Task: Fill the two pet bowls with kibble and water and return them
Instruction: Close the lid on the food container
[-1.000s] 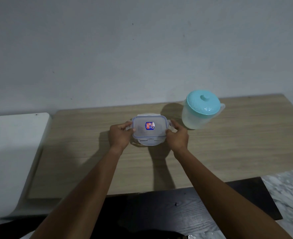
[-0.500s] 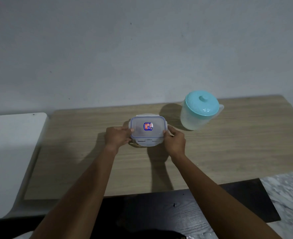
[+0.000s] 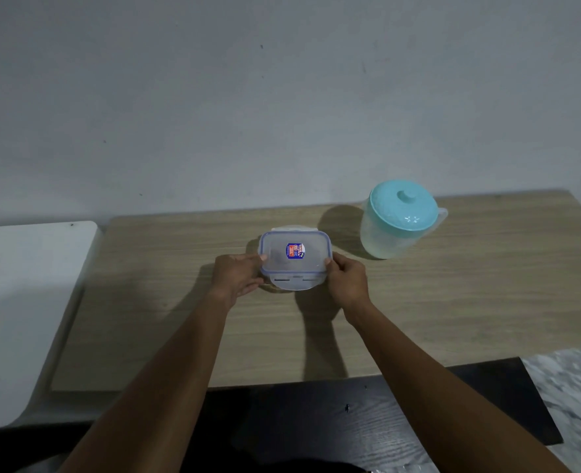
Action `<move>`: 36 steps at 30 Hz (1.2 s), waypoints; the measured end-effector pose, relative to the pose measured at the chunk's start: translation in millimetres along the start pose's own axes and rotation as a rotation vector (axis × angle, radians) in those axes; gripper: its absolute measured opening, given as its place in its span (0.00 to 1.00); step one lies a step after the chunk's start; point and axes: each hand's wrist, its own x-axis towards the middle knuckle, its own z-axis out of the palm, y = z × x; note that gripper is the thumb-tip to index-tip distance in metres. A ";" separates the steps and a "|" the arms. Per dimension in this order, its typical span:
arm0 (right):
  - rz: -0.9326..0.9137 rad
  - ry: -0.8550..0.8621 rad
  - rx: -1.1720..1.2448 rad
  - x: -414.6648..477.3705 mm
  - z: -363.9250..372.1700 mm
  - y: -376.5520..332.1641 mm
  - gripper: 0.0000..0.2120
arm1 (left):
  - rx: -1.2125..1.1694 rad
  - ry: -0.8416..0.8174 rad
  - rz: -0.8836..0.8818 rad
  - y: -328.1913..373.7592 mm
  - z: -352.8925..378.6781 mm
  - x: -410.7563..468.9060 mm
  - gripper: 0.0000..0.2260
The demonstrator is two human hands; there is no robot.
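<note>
A home — wooden table (image 3: 453,302), lidded water jug (image 3: 398,220), marble floor (image 3: 572,387).

A: Count what sits on your tabletop (image 3: 453,302).
B: You have one clear lidded container (image 3: 294,257) near the middle, and one jug (image 3: 398,223) with a teal lid toward the far right corner.
A: Hands?
B: Two, both yours: left hand (image 3: 239,276), right hand (image 3: 347,279), one at each end of the container.

Bare tabletop (image 3: 453,319) around; pitcher (image 3: 398,221) far right.
</note>
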 end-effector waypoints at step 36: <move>-0.464 -0.606 -1.024 61.0 -12.9 -48.7 0.58 | 1.241 -0.186 0.681 30.0 11.1 15.3 0.54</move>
